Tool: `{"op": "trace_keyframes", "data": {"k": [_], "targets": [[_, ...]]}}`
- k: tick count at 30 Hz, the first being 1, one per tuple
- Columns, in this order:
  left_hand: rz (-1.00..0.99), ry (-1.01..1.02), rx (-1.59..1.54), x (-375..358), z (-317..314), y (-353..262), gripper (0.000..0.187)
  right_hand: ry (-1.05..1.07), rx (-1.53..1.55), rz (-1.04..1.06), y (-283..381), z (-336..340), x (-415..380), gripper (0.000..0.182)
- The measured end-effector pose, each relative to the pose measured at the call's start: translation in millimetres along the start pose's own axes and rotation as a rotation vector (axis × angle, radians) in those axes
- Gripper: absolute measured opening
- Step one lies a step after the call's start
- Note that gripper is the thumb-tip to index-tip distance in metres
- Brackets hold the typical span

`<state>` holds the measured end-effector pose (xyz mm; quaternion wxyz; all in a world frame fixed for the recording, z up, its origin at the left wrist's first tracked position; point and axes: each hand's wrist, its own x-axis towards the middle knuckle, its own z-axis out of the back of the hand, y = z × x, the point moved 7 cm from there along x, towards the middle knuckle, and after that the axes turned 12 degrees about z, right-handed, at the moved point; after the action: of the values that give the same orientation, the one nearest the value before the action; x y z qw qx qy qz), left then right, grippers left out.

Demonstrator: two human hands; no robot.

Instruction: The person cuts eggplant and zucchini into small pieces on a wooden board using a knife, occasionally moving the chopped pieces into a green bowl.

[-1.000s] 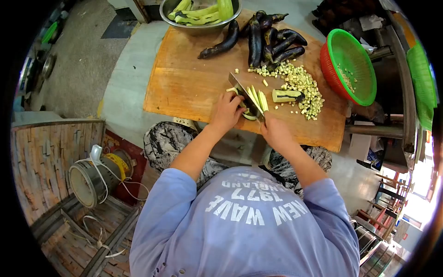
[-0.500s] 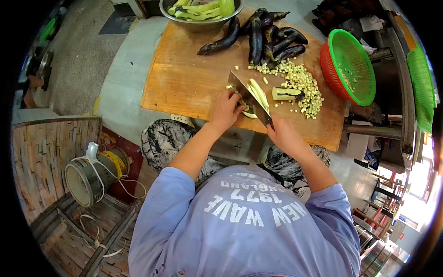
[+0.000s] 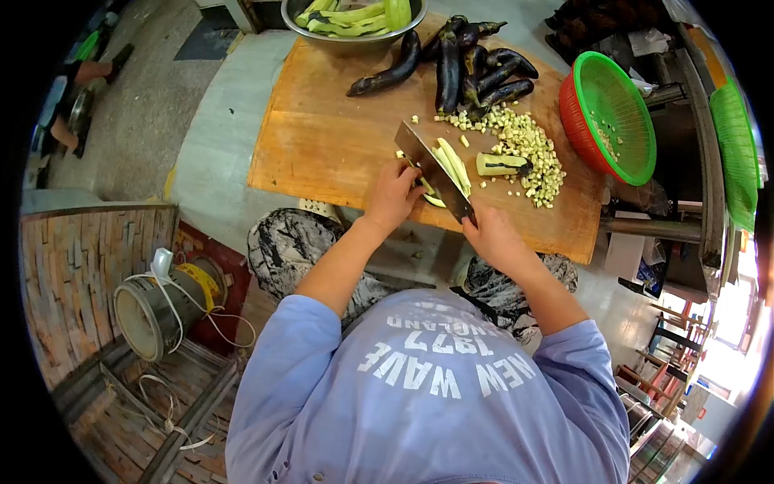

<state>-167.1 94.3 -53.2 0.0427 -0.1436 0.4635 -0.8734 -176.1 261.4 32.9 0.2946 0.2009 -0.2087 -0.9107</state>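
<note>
Eggplant strips [image 3: 434,201] were on the wooden tabletop [image 3: 318,129], near its front edge, under the left hand [image 3: 395,196]. Left fingers were bent and clamped on the strips, thumb on the near side, just left of the blade. Cleaver [image 3: 427,158] ran slantwise, tip far left, handle near right; right hand [image 3: 493,235] had its fingers clamped round the handle. Whether the edge touched wood: couldn't tell.

Right of the blade, just beside it: loose pale strips [image 3: 453,167], lying lengthwise. Next right, a peeled chunk [image 3: 500,164] with some dark skin left, on its side. Diced cubes [image 3: 538,165] curved around its far and right sides, a few strays apart from the heap.

Further out: whole dark eggplants [image 3: 448,77] piled at the far side, touching each other. Metal bowl [image 3: 355,46] at far left held peeled eggplants [image 3: 347,22]. Green colander [image 3: 633,97] sat tilted inside a red basket [image 3: 574,121] at the right edge, some cubes in it.
</note>
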Motion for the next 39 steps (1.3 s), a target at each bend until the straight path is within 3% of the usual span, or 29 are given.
{"op": "trace_keyframes", "data": {"k": [5, 8, 12, 15, 21, 24, 31, 37, 39], "targets": [[-0.015, -0.006, 0.003, -2, 0, 1, 0.031, 0.002, -0.003, 0.001, 0, -9, 9, 0.016], [-0.060, -0.032, 0.025, 3, -1, 1, 0.032, -0.104, -0.026, 0.010, -17, -42, 17, 0.016], [-0.096, -0.018, 0.055, -2, -1, -5, 0.031, -0.204, 0.253, -0.019, -30, -34, 12, 0.017], [-0.069, -0.037, 0.035, -3, 4, -7, 0.031, -0.253, 0.206, -0.046, -22, -20, 4, 0.017], [-0.069, -0.003, 0.080, -9, 3, 0, 0.029, -0.029, 0.046, -0.026, -1, -16, 0, 0.017], [-0.057, 0.001, 0.109, -10, 3, 0, 0.027, -0.011, -0.039, 0.032, 1, -18, 3, 0.016], [-0.064, -0.003, 0.107, -11, 0, 0, 0.027, -0.077, -0.031, -0.055, -13, -46, 16, 0.021], [-0.082, -0.014, 0.088, -6, -6, -9, 0.025, -0.123, 0.433, -0.072, -40, -51, 13, 0.025], [0.127, 0.114, -0.121, 4, -21, 0, 0.025, -0.232, 0.430, -0.102, -38, -41, 5, 0.024]]}}
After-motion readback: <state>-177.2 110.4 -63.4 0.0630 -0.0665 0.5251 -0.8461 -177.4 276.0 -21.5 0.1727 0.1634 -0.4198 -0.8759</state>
